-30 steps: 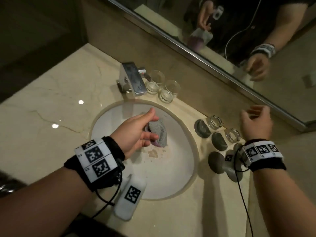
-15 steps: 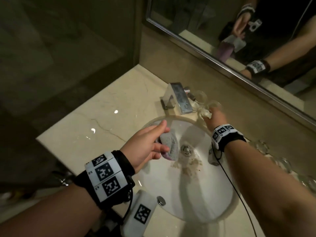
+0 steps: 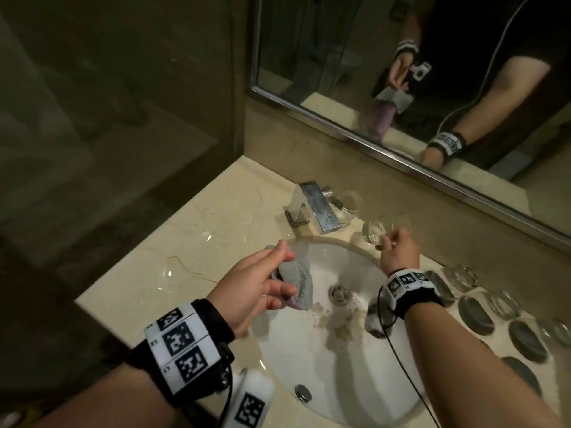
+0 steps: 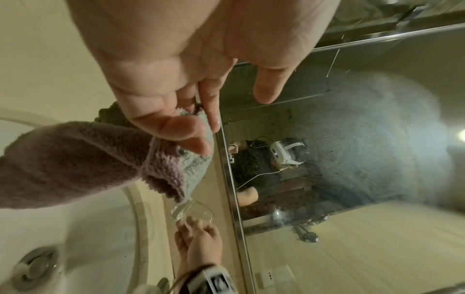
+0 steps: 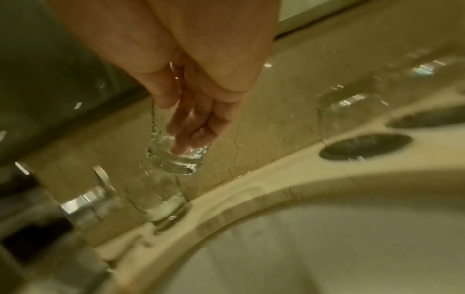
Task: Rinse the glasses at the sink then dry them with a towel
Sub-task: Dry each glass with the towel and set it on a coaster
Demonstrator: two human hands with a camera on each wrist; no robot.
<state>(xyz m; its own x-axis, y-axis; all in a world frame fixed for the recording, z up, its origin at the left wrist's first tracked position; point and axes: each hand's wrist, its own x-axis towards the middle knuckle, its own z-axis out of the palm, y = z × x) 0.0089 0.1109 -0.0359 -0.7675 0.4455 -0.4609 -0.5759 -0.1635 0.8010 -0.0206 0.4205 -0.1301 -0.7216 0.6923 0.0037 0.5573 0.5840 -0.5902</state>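
My left hand [image 3: 279,273] pinches a folded grey and purple towel [image 3: 296,282] over the left side of the white sink [image 3: 309,381]; in the left wrist view the thumb and fingers [image 4: 191,129] nip the towel [image 4: 75,163] at its top edge. My right hand [image 3: 389,242] holds a clear glass [image 3: 378,230] tilted just right of the chrome faucet [image 3: 312,208]. In the right wrist view its fingers reach inside the glass [image 5: 176,157] with the thumb outside, and the glass is off the counter. A second glass [image 3: 349,206] stands behind the faucet.
More glasses [image 3: 460,274] and dark round coasters [image 3: 475,313] line the marble counter to the right of the sink. A mirror [image 3: 340,72] runs along the back wall. The drain plug [image 3: 340,293] sits mid-basin with brownish specks beside it.
My right hand crossed from the right end of the counter to the glass beside the faucet, took hold of it and tipped it up. The left hand kept the towel over the sink.
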